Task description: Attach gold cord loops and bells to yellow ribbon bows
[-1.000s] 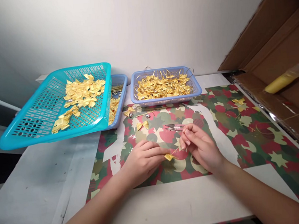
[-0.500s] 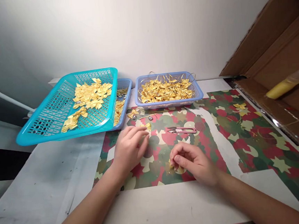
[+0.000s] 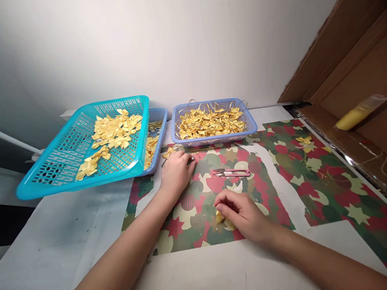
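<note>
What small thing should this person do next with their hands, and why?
Probably the left hand should bring the small silvery ball to the right hand: its thumb and fingers are at the ball, though I can't tell whether they grip it, while the right hand holds a yellow bow nearer the person.

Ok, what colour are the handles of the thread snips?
Pink: the handles of the thread snips show best in the head view.
</note>
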Available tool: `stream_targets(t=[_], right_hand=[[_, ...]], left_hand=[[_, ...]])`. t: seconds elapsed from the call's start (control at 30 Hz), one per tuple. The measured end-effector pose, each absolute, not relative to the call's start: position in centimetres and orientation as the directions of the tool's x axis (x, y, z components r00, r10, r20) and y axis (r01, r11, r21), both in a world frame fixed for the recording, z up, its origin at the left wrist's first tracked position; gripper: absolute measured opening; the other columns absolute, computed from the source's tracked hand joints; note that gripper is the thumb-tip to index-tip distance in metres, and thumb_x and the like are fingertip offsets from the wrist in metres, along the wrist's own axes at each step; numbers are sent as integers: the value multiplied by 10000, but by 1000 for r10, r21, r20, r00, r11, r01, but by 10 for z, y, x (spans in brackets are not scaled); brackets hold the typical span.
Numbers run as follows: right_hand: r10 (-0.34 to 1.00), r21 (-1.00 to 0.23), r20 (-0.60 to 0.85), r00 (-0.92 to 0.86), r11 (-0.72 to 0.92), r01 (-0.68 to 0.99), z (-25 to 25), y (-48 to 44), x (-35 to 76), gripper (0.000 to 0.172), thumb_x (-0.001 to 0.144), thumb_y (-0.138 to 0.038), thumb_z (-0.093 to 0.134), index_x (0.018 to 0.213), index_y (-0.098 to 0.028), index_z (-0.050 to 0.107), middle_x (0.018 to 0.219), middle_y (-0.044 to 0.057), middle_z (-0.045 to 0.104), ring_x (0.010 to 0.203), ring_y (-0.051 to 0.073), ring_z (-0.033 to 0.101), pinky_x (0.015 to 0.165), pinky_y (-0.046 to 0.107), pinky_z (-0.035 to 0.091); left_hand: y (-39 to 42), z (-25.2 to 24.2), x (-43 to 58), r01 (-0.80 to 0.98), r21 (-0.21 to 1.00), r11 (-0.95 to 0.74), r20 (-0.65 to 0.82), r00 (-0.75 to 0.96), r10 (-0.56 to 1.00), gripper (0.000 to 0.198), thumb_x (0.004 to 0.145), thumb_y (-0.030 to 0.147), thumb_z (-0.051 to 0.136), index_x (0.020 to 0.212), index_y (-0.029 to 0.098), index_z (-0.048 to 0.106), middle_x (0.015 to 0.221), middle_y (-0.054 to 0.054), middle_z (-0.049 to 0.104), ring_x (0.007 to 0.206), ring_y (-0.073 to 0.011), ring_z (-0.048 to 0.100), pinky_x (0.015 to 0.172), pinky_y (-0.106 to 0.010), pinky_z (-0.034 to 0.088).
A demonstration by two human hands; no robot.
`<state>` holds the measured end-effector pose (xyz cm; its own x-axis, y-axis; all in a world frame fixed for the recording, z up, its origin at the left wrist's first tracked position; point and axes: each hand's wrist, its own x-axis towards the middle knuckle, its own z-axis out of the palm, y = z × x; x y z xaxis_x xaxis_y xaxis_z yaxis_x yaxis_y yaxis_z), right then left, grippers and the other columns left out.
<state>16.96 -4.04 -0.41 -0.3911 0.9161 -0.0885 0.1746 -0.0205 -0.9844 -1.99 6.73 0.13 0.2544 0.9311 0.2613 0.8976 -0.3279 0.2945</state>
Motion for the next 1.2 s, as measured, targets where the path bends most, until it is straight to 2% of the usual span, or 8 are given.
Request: stream_targets(t=[0.2, 0.27, 0.37, 0.43, 0.63, 0.8, 1.0, 1.2], right_hand=[[932, -988, -125, -341, -86, 127, -7, -39, 169, 146, 927, -357, 501, 892, -224, 550, 717, -15, 527, 635, 120, 483, 575, 239, 379], [935, -989, -144, -324, -123, 83, -7, -39, 169, 142, 930, -370, 498, 968, -235, 526, 744, -14, 562, 639, 121, 505, 587, 241, 398], [948, -986, -144, -286, -161, -37, -8, -39, 168, 182, 938, -386, 490, 1059, -263, 432, 721, -42, 563, 606, 114, 497, 590, 241, 406], [958, -977, -122, -258, -162, -137, -8, -38, 168, 188, 934, -395, 500, 1000, -265, 381, 680, -63, 536, 590, 110, 484, 576, 233, 398], [975, -957, -59, -212, -116, -266, -1, -35, 168, 244, 918, -368, 530, 879, -252, 318, 615, -93, 481, 534, 84, 439, 530, 206, 368], [975, -947, -78, -206, -137, -290, -1, -34, 168, 251, 905, -375, 546, 881, -254, 327, 605, -94, 473, 535, 89, 439, 513, 207, 352], [979, -952, -42, -198, -100, -290, -5, -34, 168, 225, 931, -359, 525, 887, -251, 332, 619, -91, 501, 532, 78, 428, 512, 196, 351], [978, -971, -1, -207, -51, -235, -10, -35, 168, 205, 947, -372, 501, 919, -260, 333, 646, -77, 518, 586, 100, 483, 561, 228, 407]], left_hand=[[71, 5, -21, 848, 428, -311, 273, 207, 940, 228, 864, 269, 536, 814, 144, 720, 782, -95, 680, 758, -225, 630, 698, -315, 473], [64, 8, -20, 779, 547, -306, 241, 203, 949, 258, 879, 320, 534, 850, 141, 718, 724, -64, 688, 656, -180, 620, 633, -279, 470], [51, 11, -13, 406, 904, -134, 23, 267, 963, 301, 853, 403, 591, 862, 130, 717, 672, -37, 695, 516, -121, 557, 494, -228, 415], [43, 11, -6, 132, 990, 57, -100, 346, 933, 288, 797, 413, 673, 835, 131, 721, 664, -29, 697, 495, -97, 528, 463, -207, 384], [31, 8, 6, -115, 938, 326, -241, 460, 855, 240, 696, 321, 806, 763, 131, 676, 760, -31, 721, 630, -110, 634, 581, -202, 493], [29, 7, 5, -134, 939, 316, -209, 507, 836, 209, 711, 264, 802, 737, 125, 648, 748, -20, 716, 658, -101, 646, 673, -216, 525], [28, 4, 3, -139, 955, 263, -138, 576, 806, 220, 708, 248, 802, 736, 127, 621, 863, -68, 725, 773, -160, 674, 715, -271, 538], [31, 5, 1, -111, 979, 173, -75, 588, 805, 167, 802, 282, 719, 908, 160, 681, 920, -62, 711, 877, -175, 657, 797, -294, 526]])
